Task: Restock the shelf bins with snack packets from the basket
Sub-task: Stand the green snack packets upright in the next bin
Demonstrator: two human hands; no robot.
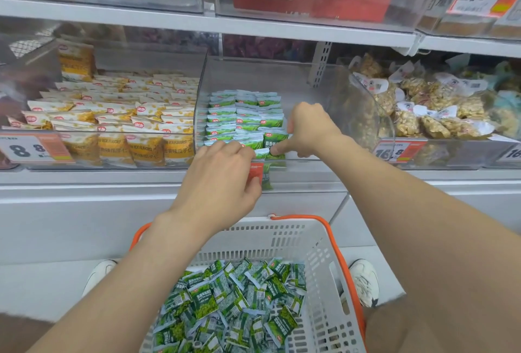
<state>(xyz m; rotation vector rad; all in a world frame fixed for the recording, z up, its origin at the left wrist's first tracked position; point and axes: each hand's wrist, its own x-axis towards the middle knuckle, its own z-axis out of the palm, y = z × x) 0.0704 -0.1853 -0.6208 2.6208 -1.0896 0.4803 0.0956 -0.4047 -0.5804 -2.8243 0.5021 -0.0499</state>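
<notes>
My white basket (324,240) with orange handles sits low in front of me, between my white shoes (363,282). A loose heap of green packets (231,302) covers its bottom, and they lie every which way.

Three clear bins stand side by side on the white shelf (112,180). The middle bin (310,115) holds the same kind of green packets. Here they stand in neat rows (242,115) on the left side of the bin. The left bin (174,155) is full of yellow packets (112,115) in rows. The right bin (451,155) holds see-through bags (439,110) of brown snack bits with white tags.

Both my hands are at the front of the middle bin. My right hand (307,130) is inside it. Its fingers are curled and its thumb presses on the front packet (275,138), so it pinches that one upright at the end of a row. My left hand (222,175) reaches over the front wall just beside it. Its fingers are bent and the tips are hidden, so I cannot tell if it holds anything.

The packets are small and flat. They are green with white edges, a little red mark and a picture of green peas.

Orange and white price tags (33,149) hang on the bin fronts. More bins sit on the shelf above. The floor is pale.
</notes>
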